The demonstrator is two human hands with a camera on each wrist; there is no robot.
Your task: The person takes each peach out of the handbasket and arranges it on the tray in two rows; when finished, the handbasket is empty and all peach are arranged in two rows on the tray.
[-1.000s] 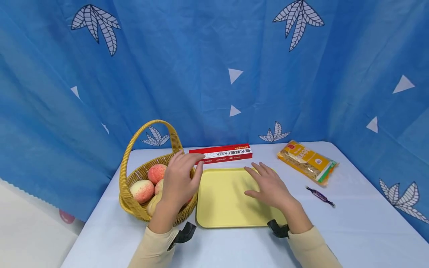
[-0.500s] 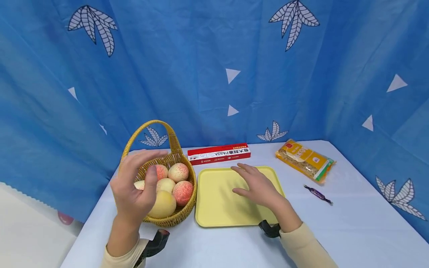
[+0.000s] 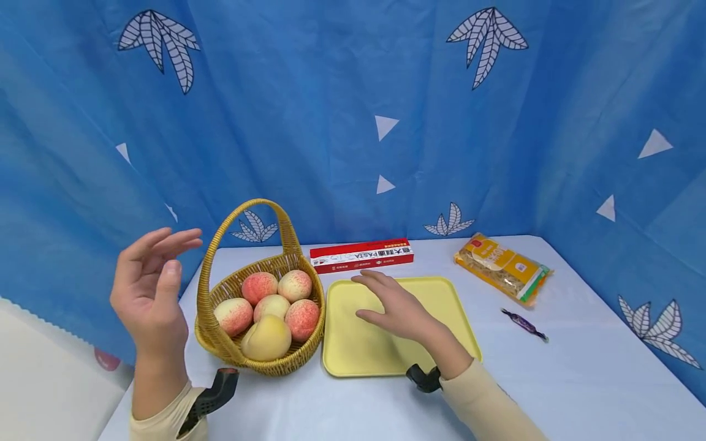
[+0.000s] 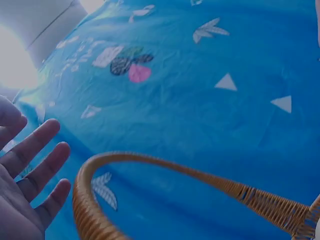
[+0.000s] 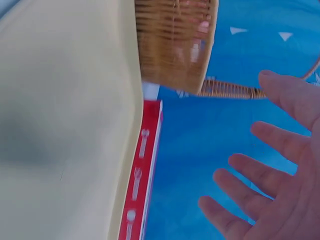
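My left hand [image 3: 149,294] is raised just left of the wicker basket [image 3: 281,366], fingers loosely bent, holding nothing. In the left wrist view its spread fingers [image 4: 42,172] are beside the basket's arched handle [image 4: 165,162]. Several pink-and-cream peaches [image 3: 260,286] and a larger yellow fruit [image 3: 267,338] lie in the basket. My right hand [image 3: 394,306] hovers over the yellow tray [image 3: 353,358], palm turned left and fingers extended. The right wrist view shows that hand [image 5: 280,175] with spread fingers and nothing in it, beside the tray [image 5: 65,125].
Behind the tray lies a red-and-white pasta box [image 3: 362,257]. An orange bag of macaroni [image 3: 499,269] rests at the back right, with a purple wrapped candy [image 3: 525,324] in front of it. A blue curtain [image 3: 331,122] hangs behind the white-covered table [image 3: 579,380].
My left hand has moved left, from over the basket to outside its left side, uncovering the fruit. The right hand has drifted left over the tray.
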